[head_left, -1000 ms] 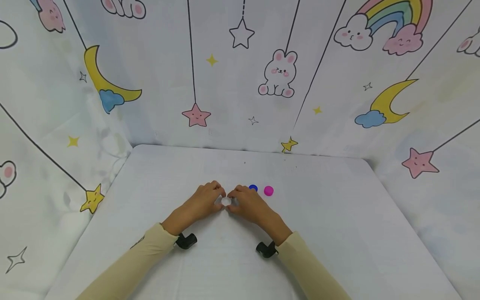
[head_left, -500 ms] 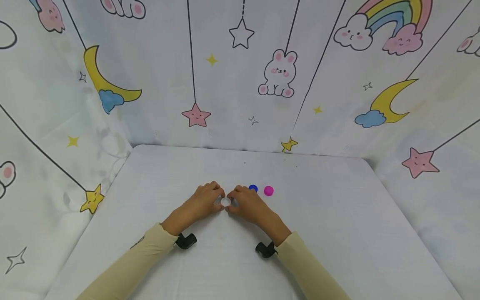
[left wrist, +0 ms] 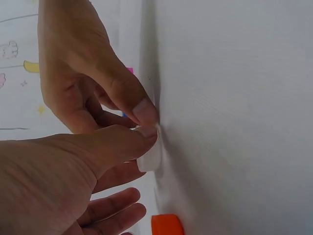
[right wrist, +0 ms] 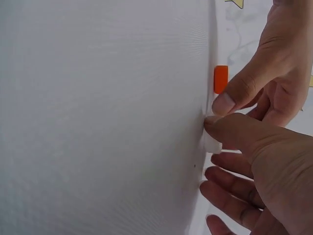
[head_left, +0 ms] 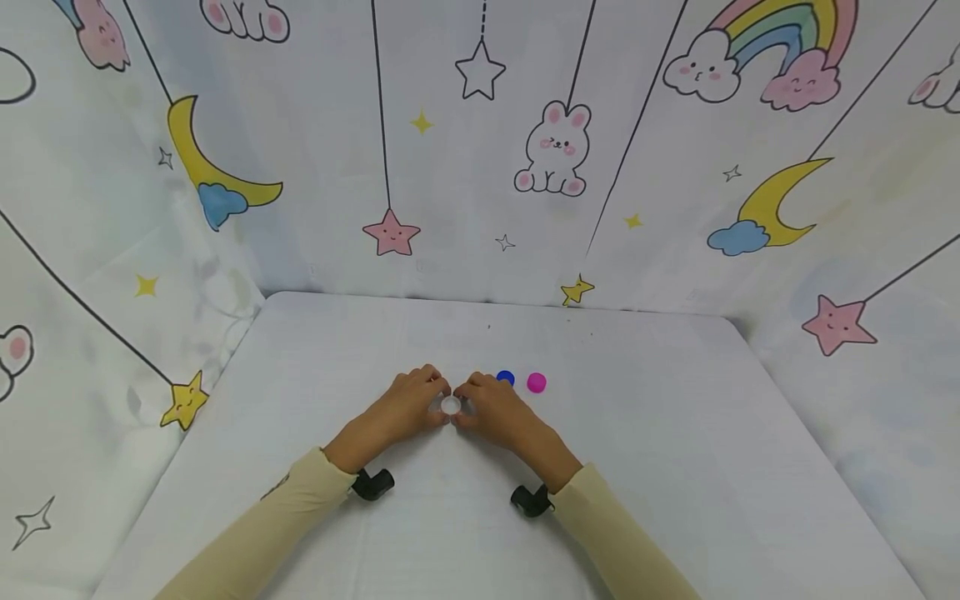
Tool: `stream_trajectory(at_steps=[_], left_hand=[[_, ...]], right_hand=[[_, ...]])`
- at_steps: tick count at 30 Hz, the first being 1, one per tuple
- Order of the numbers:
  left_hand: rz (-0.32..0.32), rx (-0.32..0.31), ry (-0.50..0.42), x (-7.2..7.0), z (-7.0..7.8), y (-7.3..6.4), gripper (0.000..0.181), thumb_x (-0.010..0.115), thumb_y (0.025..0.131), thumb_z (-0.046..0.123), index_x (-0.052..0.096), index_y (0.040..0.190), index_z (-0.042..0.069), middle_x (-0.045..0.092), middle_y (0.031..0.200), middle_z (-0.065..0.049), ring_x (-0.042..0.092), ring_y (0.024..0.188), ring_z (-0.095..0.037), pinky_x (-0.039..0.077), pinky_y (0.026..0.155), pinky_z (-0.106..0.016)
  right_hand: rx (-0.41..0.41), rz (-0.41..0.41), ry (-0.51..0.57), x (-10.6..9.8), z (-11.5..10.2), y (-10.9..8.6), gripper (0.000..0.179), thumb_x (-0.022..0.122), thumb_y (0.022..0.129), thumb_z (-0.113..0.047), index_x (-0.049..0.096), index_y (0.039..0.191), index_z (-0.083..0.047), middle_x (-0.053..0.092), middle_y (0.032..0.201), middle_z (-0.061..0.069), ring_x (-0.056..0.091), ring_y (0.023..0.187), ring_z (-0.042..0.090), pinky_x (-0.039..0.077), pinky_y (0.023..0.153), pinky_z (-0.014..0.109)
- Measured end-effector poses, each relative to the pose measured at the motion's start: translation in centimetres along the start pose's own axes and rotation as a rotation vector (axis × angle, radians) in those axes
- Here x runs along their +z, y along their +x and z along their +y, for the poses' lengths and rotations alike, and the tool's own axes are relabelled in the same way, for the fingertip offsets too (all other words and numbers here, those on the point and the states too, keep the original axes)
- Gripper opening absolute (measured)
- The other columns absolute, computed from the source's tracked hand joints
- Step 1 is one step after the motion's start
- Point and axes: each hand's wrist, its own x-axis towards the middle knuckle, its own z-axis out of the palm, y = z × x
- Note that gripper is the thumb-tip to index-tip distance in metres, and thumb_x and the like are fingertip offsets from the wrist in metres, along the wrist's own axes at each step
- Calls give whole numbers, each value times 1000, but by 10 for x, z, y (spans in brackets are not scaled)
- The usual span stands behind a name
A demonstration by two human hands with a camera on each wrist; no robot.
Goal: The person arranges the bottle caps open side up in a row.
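A small white round piece (head_left: 451, 405), like a cap or disc, sits between my two hands close to the white tabletop. My left hand (head_left: 408, 404) pinches its left side, thumb in front and fingers behind. From the other side my right hand (head_left: 497, 406) pinches it too, and the two thumbs almost meet. In the left wrist view the side of the white piece (left wrist: 150, 159) shows below the left thumb. The right wrist view shows part of the white piece (right wrist: 212, 143) under the right thumb, with the other right fingers loosely bent.
Just past my right hand lie a blue round piece (head_left: 506, 377), partly covered by it, and a pink round piece (head_left: 536, 382). An orange piece (left wrist: 167, 224) stands beyond my left hand, mostly hidden in the head view. A cartoon-printed cloth (head_left: 322, 167) borders the table.
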Motion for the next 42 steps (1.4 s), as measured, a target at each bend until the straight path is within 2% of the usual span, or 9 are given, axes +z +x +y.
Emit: stream_trajectory(at_steps=[8,12,18,25,30,36,42], left_hand=[[14,51,27,-7,12,10,37,79,88,26,65,117,8,55,116,-5,55,104,-24,42,86,-43],[45,86,36,-10,19,20,36,79,89,24,65,117,6,56,114,-5,56,102,-24,44,84,-42],[81,127,100,-6,29,40,35,76,92,24,64,118,4,58,111,-9,59,97,-26,50,80,-40],[7,60,126,-1,33,67,39,74,93,31,63,122,7,58,109,-7,59,96,-23,50,83,-38],[-40,53,132,3,34,82,41,77,90,31,64,121,7,59,110,-8,59,98,-23,50,84,-39],[-109,14,147,11,37,96,41,77,89,33,65,121,9,58,113,-7,57,101,-23,48,87,-41],[-144,-5,153,18,39,105,39,77,89,33,65,118,9,57,108,-6,55,96,-20,47,83,-39]], right_hand=[[110,-68,24,-19,0,-5,51,77,89,-36,64,132,-12,60,118,2,56,111,18,47,96,39],[135,-42,39,-27,10,-8,50,78,88,-35,64,132,-13,61,119,2,56,113,20,45,95,40],[138,27,-7,-36,29,-13,49,78,89,-34,64,129,-11,61,118,4,58,110,23,47,94,45],[211,19,-26,-40,49,-16,50,79,88,-35,64,130,-11,60,122,6,56,114,25,46,97,49],[224,-5,-15,-41,59,-17,50,78,89,-36,64,129,-11,60,125,7,55,116,27,45,97,50],[222,-19,22,-38,68,-19,45,79,88,-33,67,125,-10,60,123,8,55,115,29,45,92,53],[224,-7,25,-31,74,-20,39,79,89,-27,68,122,-10,62,121,8,56,113,28,45,91,54]])
